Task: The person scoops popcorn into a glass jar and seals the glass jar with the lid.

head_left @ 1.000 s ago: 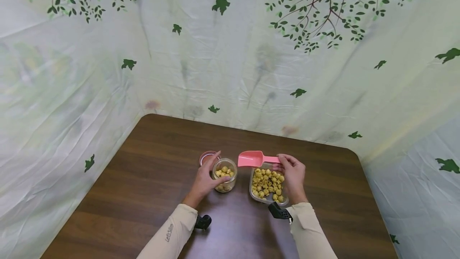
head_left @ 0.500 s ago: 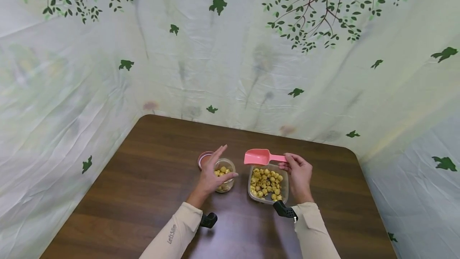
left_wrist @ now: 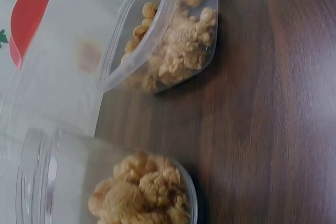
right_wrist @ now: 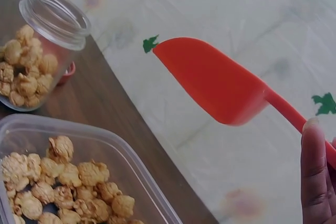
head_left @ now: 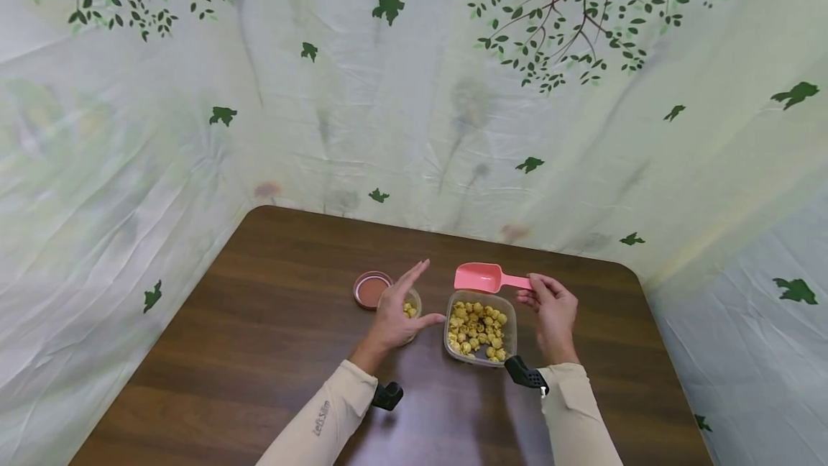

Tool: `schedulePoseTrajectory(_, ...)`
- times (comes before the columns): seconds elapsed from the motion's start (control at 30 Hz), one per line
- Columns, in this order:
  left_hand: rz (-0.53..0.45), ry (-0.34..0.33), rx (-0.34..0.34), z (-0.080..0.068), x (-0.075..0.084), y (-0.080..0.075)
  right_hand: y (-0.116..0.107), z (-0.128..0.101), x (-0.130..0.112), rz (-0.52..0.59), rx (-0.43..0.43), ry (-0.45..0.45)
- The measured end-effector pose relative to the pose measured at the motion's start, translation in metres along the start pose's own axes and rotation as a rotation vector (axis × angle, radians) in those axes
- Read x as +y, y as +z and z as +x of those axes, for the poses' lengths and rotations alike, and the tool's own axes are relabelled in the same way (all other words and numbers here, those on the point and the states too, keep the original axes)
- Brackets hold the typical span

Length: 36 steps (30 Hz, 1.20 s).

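Note:
My right hand [head_left: 556, 311] pinches the handle of a pink scoop [head_left: 480, 277], held up past the far edge of a clear plastic container [right_wrist: 113, 132]. The scoop looks bare inside. Caramel popcorn [head_left: 477, 326] covers most of the container's bottom. To the left of it stands an open glass jar [right_wrist: 65, 38], upright and partly filled with popcorn [left_wrist: 139, 190]. My left hand [head_left: 396, 316] has its fingers extended and thumb spread, holding nothing; it passes above the jar and hides much of it in the head view, thumb tip near the container's left rim.
A red jar lid [head_left: 371, 290] lies on the brown wooden table [head_left: 259, 336], behind and left of the jar. A pale cloth backdrop [head_left: 414, 113] printed with leaves rises around the table's far and side edges.
My left hand has shifted right, off the jar's left side and across its top. My right hand has carried the scoop right and slightly away, uncovering more of the container.

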<state>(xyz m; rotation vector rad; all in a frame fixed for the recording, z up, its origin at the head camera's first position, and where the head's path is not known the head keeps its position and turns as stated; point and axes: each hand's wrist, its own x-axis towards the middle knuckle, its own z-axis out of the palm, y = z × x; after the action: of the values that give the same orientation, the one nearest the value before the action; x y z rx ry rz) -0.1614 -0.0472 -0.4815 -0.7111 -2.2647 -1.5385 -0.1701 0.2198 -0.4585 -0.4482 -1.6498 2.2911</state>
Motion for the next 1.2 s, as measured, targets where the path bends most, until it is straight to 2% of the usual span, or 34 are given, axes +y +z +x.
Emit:
schedulePoseTrajectory(0.07,-0.004,0.013,-0.009,0.0,-0.004,0.006,-0.003,0.002,-0.001,0.016,0.009,-0.008)
schedulePoseTrajectory(0.2,-0.104,-0.032,-0.07,-0.003,0.0,0.015,-0.009,0.005,-0.002,0.047,0.019,-0.03)
schedulePoseTrajectory(0.3,-0.142,-0.049,-0.104,-0.006,0.004,0.022,-0.015,0.007,-0.003,0.058,0.028,-0.04)
schedulePoseTrajectory(0.6,-0.131,-0.052,-0.163,-0.009,0.005,0.04,-0.033,0.013,-0.004,0.018,0.077,-0.017)
schedulePoseTrajectory(0.83,-0.073,-0.088,-0.194,-0.018,0.002,0.05,-0.042,0.014,-0.001,-0.089,0.102,-0.022)
schedulePoseTrajectory(0.97,-0.078,-0.127,-0.214,-0.022,-0.001,0.055,-0.046,0.015,0.001,-0.154,0.116,-0.027)
schedulePoseTrajectory(1.2,-0.093,-0.124,-0.229,-0.029,-0.007,0.063,-0.053,0.013,0.003,-0.265,0.1,-0.026)
